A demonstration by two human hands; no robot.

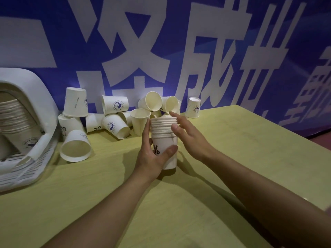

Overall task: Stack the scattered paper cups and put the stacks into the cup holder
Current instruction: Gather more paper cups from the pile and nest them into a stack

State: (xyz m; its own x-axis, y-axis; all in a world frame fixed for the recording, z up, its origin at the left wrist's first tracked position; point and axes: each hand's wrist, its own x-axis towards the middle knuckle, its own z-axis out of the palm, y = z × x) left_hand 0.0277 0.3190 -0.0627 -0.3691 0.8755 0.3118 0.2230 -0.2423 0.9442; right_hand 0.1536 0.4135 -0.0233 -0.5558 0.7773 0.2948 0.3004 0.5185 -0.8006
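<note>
Paper cup stack (165,140) gripped in left hand (152,158).

1. Dim, bluish indoor light is washing over the banner (179,42).
2. Forearms are casting soft shadows leftward across the yellow-green table (241,140).
3. Wide-angle distortion is bending the frame edges; the cup holder (26,104) is blurring at left.
</note>
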